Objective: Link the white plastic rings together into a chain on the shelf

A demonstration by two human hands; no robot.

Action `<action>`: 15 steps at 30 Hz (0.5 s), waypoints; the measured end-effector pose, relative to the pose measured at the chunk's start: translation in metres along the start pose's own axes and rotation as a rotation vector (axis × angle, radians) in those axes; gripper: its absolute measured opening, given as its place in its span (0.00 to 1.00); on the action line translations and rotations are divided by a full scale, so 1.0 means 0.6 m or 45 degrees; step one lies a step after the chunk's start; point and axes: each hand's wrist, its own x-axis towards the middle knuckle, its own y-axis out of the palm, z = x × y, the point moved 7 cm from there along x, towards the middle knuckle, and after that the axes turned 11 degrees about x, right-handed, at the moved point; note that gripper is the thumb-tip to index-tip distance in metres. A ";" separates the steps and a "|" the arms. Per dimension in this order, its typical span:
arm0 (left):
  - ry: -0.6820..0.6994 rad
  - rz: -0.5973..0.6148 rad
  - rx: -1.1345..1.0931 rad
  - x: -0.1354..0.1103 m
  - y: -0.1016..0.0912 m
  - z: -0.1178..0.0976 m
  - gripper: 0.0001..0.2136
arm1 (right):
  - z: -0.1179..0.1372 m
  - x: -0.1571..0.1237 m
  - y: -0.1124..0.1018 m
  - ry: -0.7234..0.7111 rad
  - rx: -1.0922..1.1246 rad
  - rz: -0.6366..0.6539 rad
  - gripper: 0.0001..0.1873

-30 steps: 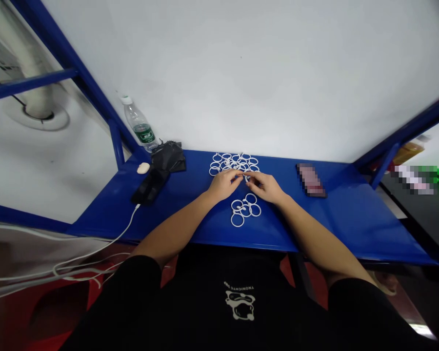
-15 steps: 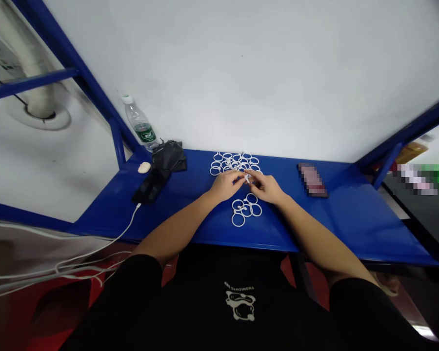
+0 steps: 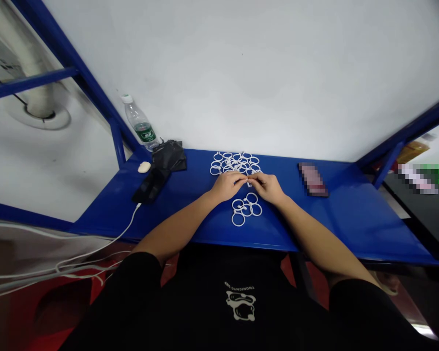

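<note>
My left hand [image 3: 227, 185] and my right hand [image 3: 267, 187] meet fingertip to fingertip over the blue table. Both pinch a small white piece [image 3: 249, 184], mostly hidden by the fingers; it looks like part of a white ring, though its full shape does not show. Just beyond my hands lies a cluster of white rings [image 3: 237, 164] with small knobs, some overlapping. Nearer to me, below the fingertips, several more white rings [image 3: 246, 210] of the same sort lie in a loose group.
A plastic bottle [image 3: 143, 129] leans by the wall at the left. Beside it lie a crumpled black bag [image 3: 169, 156], a black device [image 3: 151, 186] with a white cable [image 3: 126, 227], and a cream-coloured piece [image 3: 144, 167]. A phone [image 3: 312, 180] rests at the right. Blue frame bars [image 3: 389, 163] flank the table [image 3: 351, 219].
My fingertips have closed together around the small white piece, and it shows less now. My right hand has shifted slightly. The rings on the table have stayed in place.
</note>
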 end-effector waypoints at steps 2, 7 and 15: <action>-0.040 0.001 -0.059 0.000 -0.001 0.002 0.05 | -0.006 0.003 -0.009 0.028 0.024 -0.025 0.15; 0.016 0.151 -0.156 -0.003 0.011 -0.010 0.04 | -0.044 0.007 -0.051 0.145 -0.054 -0.218 0.17; -0.014 0.414 0.015 -0.012 0.036 -0.011 0.03 | -0.074 0.011 -0.047 0.337 -0.306 -0.051 0.12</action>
